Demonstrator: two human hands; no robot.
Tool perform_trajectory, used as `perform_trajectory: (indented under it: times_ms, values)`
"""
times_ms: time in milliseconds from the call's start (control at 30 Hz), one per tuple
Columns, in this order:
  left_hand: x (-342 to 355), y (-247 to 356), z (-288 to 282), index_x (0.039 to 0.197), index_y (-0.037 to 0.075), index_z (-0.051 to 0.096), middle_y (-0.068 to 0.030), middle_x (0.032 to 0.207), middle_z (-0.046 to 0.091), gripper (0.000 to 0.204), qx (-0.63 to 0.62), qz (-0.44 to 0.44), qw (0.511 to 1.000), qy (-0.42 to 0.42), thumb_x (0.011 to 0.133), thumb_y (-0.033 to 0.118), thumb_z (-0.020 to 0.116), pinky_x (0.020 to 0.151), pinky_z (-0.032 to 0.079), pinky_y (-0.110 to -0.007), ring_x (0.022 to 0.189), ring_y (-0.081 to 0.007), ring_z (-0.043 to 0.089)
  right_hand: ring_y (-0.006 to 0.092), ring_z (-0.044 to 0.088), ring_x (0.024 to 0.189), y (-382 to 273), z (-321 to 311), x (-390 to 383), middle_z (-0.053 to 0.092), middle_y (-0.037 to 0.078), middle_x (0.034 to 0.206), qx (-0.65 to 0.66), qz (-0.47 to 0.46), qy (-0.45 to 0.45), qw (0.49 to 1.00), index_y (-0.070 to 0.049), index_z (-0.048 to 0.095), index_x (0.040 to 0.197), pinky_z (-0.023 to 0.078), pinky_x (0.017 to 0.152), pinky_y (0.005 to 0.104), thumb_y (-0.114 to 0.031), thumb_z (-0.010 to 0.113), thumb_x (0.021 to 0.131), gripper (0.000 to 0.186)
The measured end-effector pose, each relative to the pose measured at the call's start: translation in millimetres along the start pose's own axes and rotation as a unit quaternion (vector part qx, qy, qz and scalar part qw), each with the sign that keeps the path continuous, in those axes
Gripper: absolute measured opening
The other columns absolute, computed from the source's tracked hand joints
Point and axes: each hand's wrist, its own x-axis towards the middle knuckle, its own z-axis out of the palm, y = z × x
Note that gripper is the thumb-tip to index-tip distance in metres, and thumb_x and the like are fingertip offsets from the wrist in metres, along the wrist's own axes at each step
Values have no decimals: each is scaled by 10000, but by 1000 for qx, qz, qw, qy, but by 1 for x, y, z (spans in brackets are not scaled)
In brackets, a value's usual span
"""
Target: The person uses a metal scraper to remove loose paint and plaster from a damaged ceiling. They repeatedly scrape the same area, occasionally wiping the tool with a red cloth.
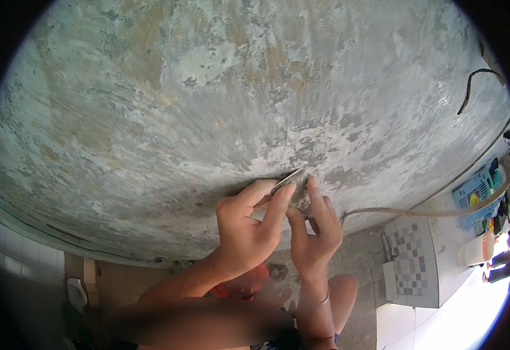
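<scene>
Both my hands are at the patchy, scraped grey plaster wall (220,99), gripping a small flat grey plate (299,192) with a pale straight edge. My left hand (249,227) pinches its left side, with the thumb on the near face and the fingertips hidden behind it. My right hand (316,233) closes on its right side with thumb and fingertips. A grey-brown cable (401,211) leads rightward from just beside my right hand; whether it joins the plate is hidden.
A short black wire (470,87) hangs at upper right. Below, a white-tiled counter (442,230) holds a blue plastic rack (471,195) and a white bucket (474,252). A red object (246,280) lies behind my left forearm, above the tiled floor (354,294). A white urinal-like fixture (77,291) is at lower left.
</scene>
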Motion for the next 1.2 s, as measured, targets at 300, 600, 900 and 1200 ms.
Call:
perform_trajectory:
  times_ms: [300,600,900,1200]
  values:
    - [0,2,2,945,-73,690,-78,721,691,85,23,9,1000,-3,949,12,682,601,490,-219,773,-2,571,113,561,740,0,-4,0,676,100,968,0,26,-11,1000,-25,612,1389,440,570,252,107,761,759,660]
    - [0,0,6,931,-70,687,-77,718,687,90,0,16,1000,7,955,16,676,586,475,-218,753,5,545,116,543,729,-4,-6,1,630,67,874,-4,37,-10,999,-28,624,1377,416,559,242,95,765,767,638]
    - [-1,-5,6,973,-67,707,-79,783,737,95,-28,4,1000,4,960,21,674,616,501,-219,791,-22,631,152,538,691,-1,-6,3,607,81,823,-6,19,-3,1000,-28,633,1365,447,585,279,77,789,756,637]
    - [-2,-4,9,965,-68,702,-70,748,721,95,-35,-7,999,4,960,22,674,609,498,-218,788,-17,626,182,575,725,-1,-10,5,632,111,858,-12,1,-11,1000,-11,629,1359,470,617,301,98,759,767,616]
